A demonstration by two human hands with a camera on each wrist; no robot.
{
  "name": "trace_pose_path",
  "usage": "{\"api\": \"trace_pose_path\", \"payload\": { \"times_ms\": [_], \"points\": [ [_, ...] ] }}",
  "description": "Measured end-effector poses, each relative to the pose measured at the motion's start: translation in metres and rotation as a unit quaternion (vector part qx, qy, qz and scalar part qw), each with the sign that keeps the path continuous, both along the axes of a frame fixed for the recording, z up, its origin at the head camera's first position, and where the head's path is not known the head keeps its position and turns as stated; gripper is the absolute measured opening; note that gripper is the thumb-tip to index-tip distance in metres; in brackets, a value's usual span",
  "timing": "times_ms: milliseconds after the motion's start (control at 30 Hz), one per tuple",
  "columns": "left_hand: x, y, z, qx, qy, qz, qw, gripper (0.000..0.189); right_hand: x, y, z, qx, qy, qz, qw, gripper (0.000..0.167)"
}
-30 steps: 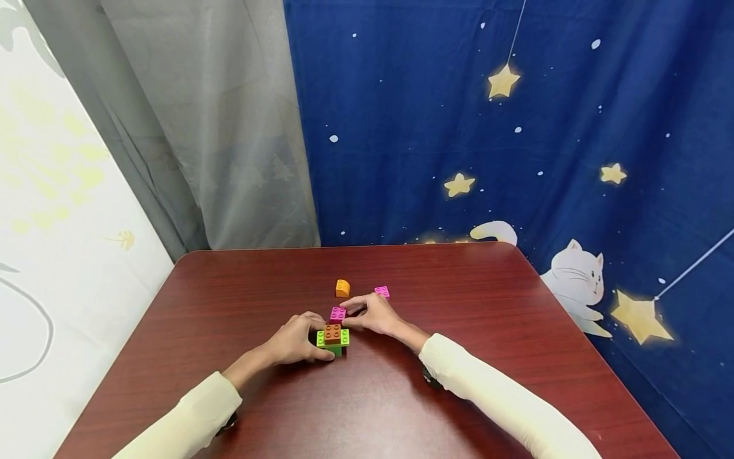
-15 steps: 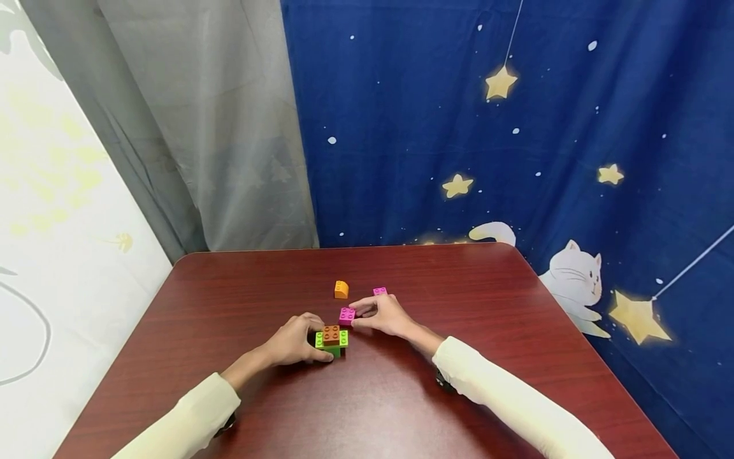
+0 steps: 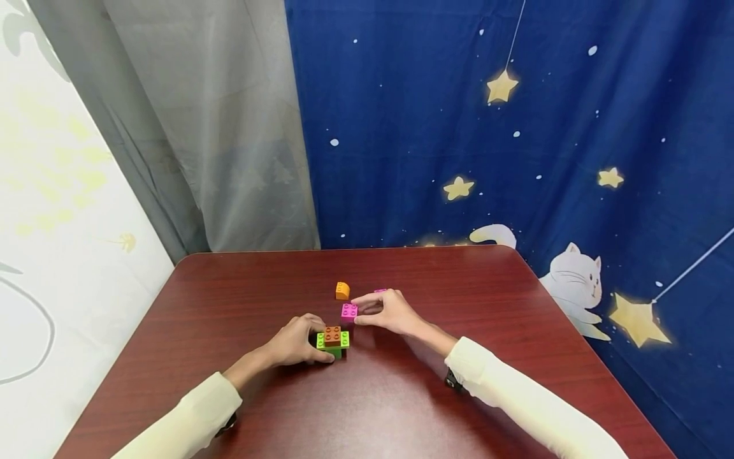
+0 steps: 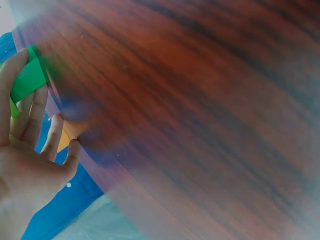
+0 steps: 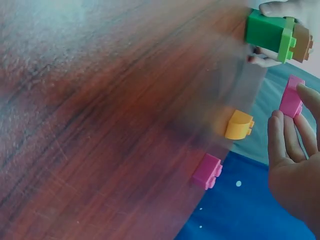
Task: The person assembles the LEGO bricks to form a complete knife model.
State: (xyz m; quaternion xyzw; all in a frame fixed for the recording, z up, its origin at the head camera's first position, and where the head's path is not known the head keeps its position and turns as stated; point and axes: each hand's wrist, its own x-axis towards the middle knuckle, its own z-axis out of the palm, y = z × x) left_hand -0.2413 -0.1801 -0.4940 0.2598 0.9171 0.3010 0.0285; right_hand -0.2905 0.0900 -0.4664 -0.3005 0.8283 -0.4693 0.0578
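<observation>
My left hand (image 3: 292, 341) grips a small stack of toy building bricks between thumb and fingers. At its bottom is a green block (image 5: 264, 30), then a lime-green plate (image 5: 286, 41), with a brown brick (image 3: 332, 336) on top. Just right of and beyond the stack, my right hand (image 3: 392, 314) pinches a pink four-stud brick (image 3: 349, 312). The right wrist view shows that brick (image 5: 291, 96) held off the table, apart from the stack, its studs facing away from the tabletop.
An orange curved-top brick (image 3: 342, 291) lies on the table beyond the held pink brick. A second pink brick (image 5: 207, 171) sits farther right, mostly behind my right hand in the head view. Curtains hang behind the far edge of the dark red table (image 3: 241, 280).
My right hand has moved a little to the right, carrying the pink brick away from beside the brown one. The left hand and the stack have hardly moved.
</observation>
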Motion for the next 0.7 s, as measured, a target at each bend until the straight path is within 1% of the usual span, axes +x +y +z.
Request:
{"api": "trace_pose_path", "payload": {
  "times_ms": [367, 567, 700],
  "points": [
    [-0.002, 0.000, -0.003, 0.003, -0.001, -0.002, 1.0000, 0.040, 0.012, 0.000, 0.011, -0.016, -0.033, 0.041, 0.9985, 0.039],
    [-0.001, 0.000, -0.003, 0.007, -0.003, 0.001, 1.0000, 0.041, 0.015, -0.002, 0.014, -0.017, -0.029, 0.036, 0.9988, 0.039],
    [-0.002, 0.000, -0.003, 0.005, 0.003, -0.003, 1.0000, 0.039, 0.019, -0.005, 0.015, -0.014, -0.019, 0.035, 0.9991, 0.039]
  ]
}}
